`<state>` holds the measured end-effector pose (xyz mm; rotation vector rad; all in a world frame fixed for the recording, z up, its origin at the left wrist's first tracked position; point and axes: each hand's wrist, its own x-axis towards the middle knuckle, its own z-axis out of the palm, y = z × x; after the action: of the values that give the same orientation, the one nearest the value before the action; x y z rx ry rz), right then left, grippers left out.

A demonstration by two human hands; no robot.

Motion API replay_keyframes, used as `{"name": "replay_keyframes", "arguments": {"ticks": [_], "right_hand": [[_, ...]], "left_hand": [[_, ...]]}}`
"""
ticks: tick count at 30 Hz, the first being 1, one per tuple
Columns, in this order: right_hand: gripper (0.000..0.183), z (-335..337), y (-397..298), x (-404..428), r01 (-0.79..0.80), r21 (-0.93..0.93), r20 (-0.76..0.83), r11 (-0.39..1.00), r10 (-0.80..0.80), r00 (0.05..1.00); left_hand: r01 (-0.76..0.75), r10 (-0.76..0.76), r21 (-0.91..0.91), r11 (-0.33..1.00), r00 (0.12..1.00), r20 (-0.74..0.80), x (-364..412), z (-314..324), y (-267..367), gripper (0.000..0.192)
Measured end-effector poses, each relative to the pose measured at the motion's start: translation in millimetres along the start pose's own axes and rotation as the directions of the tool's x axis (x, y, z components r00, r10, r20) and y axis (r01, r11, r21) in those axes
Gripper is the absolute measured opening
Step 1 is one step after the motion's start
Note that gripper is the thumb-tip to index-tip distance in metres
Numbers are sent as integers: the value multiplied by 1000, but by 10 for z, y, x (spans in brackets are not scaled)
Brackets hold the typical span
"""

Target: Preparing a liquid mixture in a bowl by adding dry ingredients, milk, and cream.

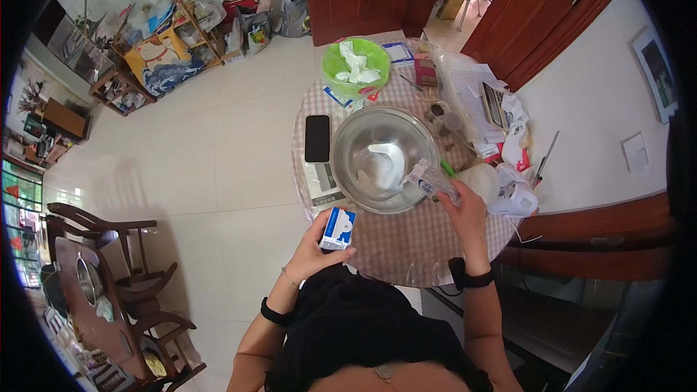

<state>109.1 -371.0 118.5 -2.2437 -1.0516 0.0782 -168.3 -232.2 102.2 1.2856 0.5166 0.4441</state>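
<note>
My left hand (316, 247) grips a small blue-and-white box (338, 227) just off the table's near left edge. In my right hand (464, 208) is a silvery, printed packet (433, 181), tilted over the near right rim of a large steel mixing bowl (347, 136). White powder (393, 166) lies in a curved heap across the bowl's bottom. Whether powder is leaving the packet, I cannot tell. A black smartphone (317, 139) rests left of the bowl, above a printed sheet (321, 181).
The round table (392, 245) has a checked cloth under clear plastic. Beyond the bowl stands a green basin (329, 65) with crumpled white tissues (356, 65). A white hand mixer (512, 196), small jars (449, 122) and papers (471, 92) crowd the right side. Wooden chairs (130, 267) stand at left.
</note>
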Motion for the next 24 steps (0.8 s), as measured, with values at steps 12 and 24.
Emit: {"name": "replay_keyframes", "arguments": {"ticks": [12, 24], "right_hand": [[28, -32, 22, 59, 95, -19, 84, 995, -94, 992], [25, 4, -36, 97, 206, 4, 23, 978, -206, 978]], "left_hand": [[4, -6, -37, 999, 998, -59, -131, 153, -12, 69], [9, -11, -14, 1000, 995, -100, -216, 182, 34, 68]]}}
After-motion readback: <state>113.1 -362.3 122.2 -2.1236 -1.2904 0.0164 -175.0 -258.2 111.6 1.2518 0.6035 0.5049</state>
